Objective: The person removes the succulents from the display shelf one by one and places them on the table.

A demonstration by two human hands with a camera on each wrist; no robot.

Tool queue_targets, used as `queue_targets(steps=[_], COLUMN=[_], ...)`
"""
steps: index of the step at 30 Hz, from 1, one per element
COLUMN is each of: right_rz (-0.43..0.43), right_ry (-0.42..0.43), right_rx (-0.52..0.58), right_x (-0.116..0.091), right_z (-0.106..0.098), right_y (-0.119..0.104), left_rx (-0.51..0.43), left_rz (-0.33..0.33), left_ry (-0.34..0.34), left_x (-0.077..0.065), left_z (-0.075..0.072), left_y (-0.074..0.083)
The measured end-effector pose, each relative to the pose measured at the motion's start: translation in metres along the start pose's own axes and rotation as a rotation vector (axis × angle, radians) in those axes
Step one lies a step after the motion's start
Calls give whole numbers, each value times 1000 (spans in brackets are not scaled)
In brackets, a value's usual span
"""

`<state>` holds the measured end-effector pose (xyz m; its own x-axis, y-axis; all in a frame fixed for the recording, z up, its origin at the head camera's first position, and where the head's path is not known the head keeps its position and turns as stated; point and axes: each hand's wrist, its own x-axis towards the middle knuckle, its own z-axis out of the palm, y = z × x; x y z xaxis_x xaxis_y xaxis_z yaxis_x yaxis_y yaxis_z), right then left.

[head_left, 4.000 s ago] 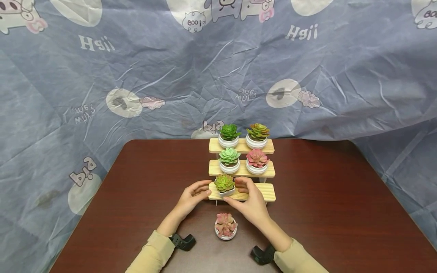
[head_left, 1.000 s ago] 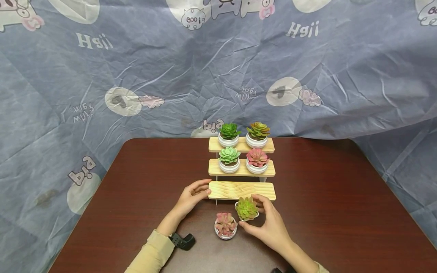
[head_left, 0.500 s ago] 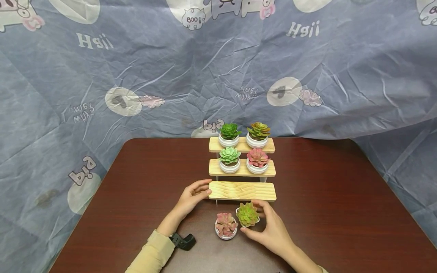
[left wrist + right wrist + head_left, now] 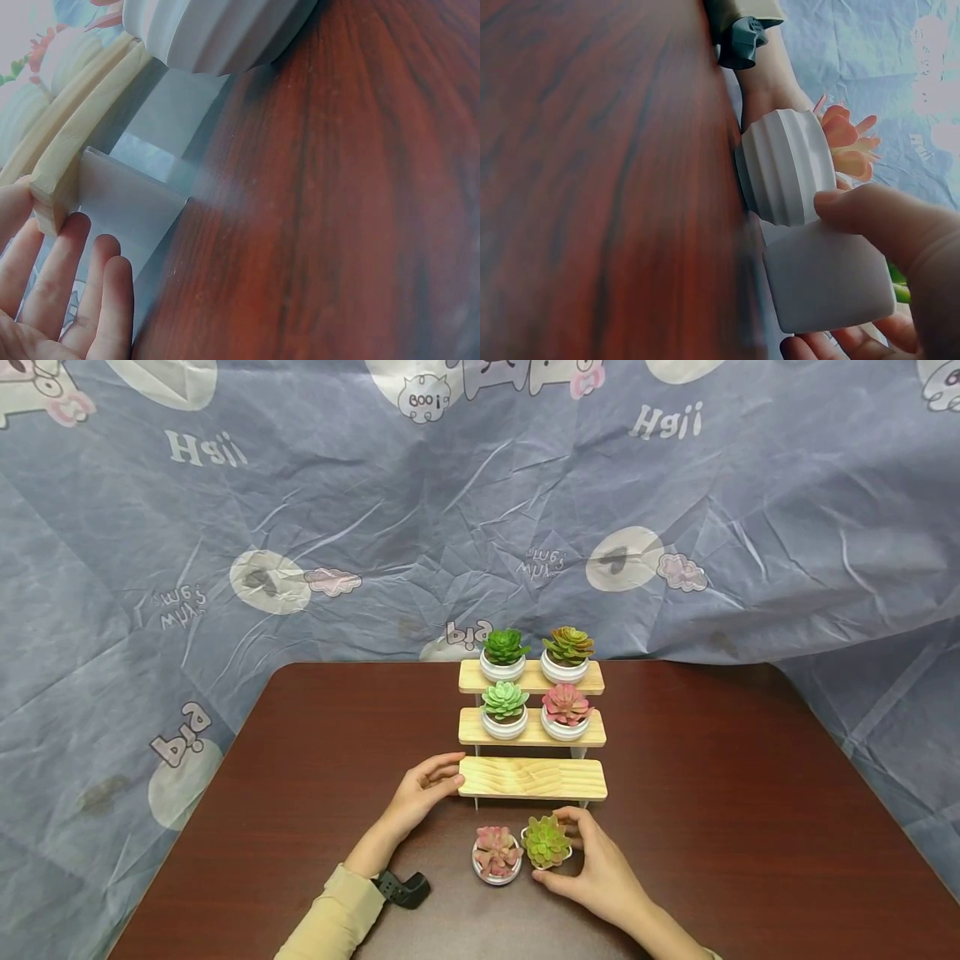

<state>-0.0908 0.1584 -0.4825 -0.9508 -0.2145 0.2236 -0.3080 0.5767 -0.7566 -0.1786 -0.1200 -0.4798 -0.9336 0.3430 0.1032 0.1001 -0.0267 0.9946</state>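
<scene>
My right hand (image 4: 596, 868) grips a yellow-green potted succulent (image 4: 546, 842) by its smooth, squarish white pot (image 4: 829, 277), thumb on one side and fingers on the other. The pot is at the tabletop, just right of a pink potted succulent (image 4: 496, 853) in a ribbed white pot (image 4: 787, 166). At the left end of the bottom board, my left hand (image 4: 422, 797) pinches the wooden three-tier plant stand (image 4: 532, 777). In the left wrist view its thumb and fingertips lie at the corner of the board (image 4: 56, 184).
On the stand's top tier are a dark green succulent (image 4: 503, 652) and an olive one (image 4: 566, 652). Its middle tier bears a pale green succulent (image 4: 505, 706) and a pink-red one (image 4: 566, 710). Behind the dark wooden table (image 4: 360, 718) hangs a blue printed cloth (image 4: 420, 527).
My right hand has taken the yellow-green succulent off the bottom board, then brought it right and nearer, down beside the pink one. My left hand keeps its place at the stand.
</scene>
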Motion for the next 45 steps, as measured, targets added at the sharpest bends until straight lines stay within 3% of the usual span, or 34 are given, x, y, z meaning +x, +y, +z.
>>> queue_targets(steps=[22,34,45], right_rz=[52,-38,-133], right_ry=[-94,-115,-68], right_rx=[51,32,52], right_x=[2,7,22], right_z=[-3,-17,-33], right_y=[-2,-5,-10], left_rx=[2,0,11], left_rz=[11,16,27], left_ry=[4,-1,-8], left_x=[0,0,-1], left_z=[1,0,0], left_y=[1,0,1])
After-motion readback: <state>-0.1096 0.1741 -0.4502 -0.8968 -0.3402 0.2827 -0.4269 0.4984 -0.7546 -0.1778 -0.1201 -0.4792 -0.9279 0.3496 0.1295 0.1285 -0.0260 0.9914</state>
